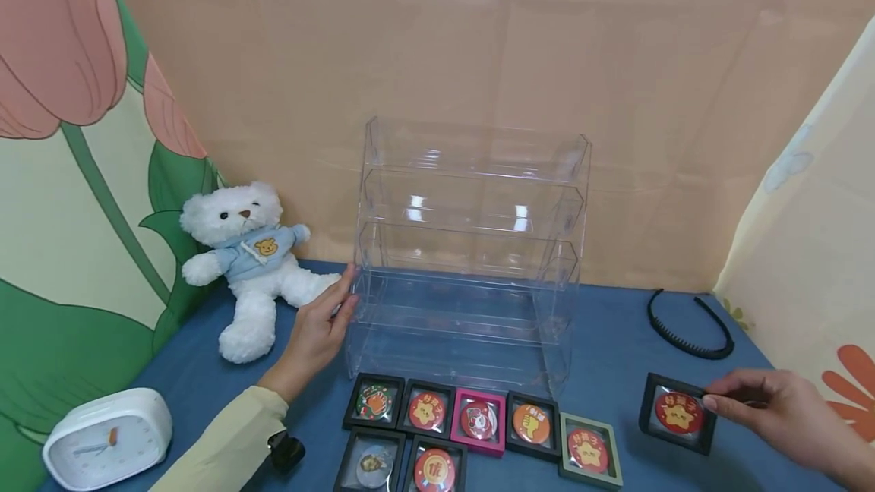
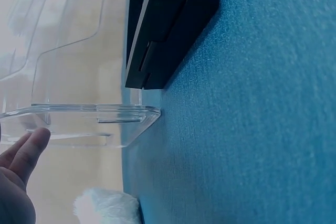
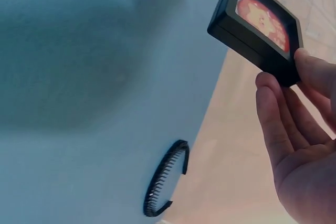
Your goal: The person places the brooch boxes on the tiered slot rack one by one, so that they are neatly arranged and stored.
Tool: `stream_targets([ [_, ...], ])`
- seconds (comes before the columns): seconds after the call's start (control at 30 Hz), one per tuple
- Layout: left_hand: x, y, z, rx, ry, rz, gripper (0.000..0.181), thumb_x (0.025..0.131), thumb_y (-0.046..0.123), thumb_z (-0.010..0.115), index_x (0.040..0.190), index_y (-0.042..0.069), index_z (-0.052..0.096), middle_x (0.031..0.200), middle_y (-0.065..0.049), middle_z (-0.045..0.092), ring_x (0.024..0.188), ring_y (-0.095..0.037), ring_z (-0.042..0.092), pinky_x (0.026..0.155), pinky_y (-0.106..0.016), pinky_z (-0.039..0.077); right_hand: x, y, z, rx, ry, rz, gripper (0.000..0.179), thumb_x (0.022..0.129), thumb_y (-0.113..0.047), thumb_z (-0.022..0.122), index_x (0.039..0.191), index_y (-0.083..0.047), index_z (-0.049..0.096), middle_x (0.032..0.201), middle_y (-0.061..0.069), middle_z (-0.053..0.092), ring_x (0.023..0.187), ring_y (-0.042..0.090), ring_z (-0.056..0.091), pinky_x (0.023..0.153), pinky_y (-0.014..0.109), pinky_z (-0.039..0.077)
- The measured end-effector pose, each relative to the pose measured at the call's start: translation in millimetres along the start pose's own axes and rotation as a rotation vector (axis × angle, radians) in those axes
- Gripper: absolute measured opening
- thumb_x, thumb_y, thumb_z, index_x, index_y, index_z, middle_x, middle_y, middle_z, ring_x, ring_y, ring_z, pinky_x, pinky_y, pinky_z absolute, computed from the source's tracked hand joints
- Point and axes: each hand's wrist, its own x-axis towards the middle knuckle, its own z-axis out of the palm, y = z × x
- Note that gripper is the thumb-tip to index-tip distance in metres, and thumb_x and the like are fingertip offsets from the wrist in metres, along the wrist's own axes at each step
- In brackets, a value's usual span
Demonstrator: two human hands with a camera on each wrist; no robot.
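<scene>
Between the thumb and fingers of my right hand is a pinched black square display case. Behind its clear window sits a round red badge with a yellow star figure. The case is above the blue cloth, where a shadow falls under it. My left hand has its fingers extended against the left side of a clear tiered display rack. In the left wrist view, the fingertips are right at the rack's side panel.
Several framed badges stand before the rack, among them a pink case and a green case. A white teddy bear sits left, behind a white clock. A black toothed headband lies at the right.
</scene>
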Motion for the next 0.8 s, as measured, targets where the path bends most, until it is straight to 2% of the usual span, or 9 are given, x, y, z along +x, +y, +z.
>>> stream_targets([
  [0.23,0.1,0.5,0.6,-0.010,-0.007,-0.004,0.057,0.084,-0.009,0.065,0.137,-0.003,0.046,0.131,-0.015,0.054,0.110,-0.029,0.058,0.087,-0.033,0.047,9.2,-21.0,-6.0,-0.015,0.155,-0.189,0.009,0.077,-0.012,0.079,0.079,-0.013,0.070,0.077,-0.002,0.066,0.062,0.005,0.062,0.054,0.021,0.052],
  [0.4,-1.1,0.2,-0.5,0.001,-0.010,-0.018,0.057,0.084,-0.009,0.065,0.137,-0.002,0.047,0.129,-0.016,0.055,0.110,-0.029,0.057,0.085,-0.038,0.047,17.6,-39.6,-12.9,0.005,0.196,-0.277,0.009,0.078,-0.011,0.079,0.081,-0.013,0.071,0.075,-0.005,0.066,0.062,0.005,0.063,0.054,0.021,0.052],
  [0.6,-2.6,-0.9,0.6,0.007,-0.007,-0.024,0.058,0.084,-0.008,0.065,0.138,-0.001,0.046,0.131,-0.014,0.055,0.112,-0.028,0.056,0.087,-0.037,0.046,28.6,-61.7,-19.4,0.030,0.231,-0.364,0.011,0.077,-0.009,0.079,0.084,-0.013,0.072,0.078,-0.005,0.067,0.064,0.005,0.064,0.055,0.016,0.051],
  [0.8,-2.6,-1.6,1.6,0.007,0.002,-0.014,0.057,0.084,-0.009,0.066,0.137,-0.001,0.047,0.133,-0.013,0.053,0.114,-0.027,0.055,0.093,-0.028,0.042,41.0,-90.3,-21.9,0.007,0.221,-0.439,0.011,0.079,-0.013,0.078,0.087,-0.017,0.072,0.081,-0.007,0.067,0.070,0.002,0.064,0.058,0.015,0.050],
])
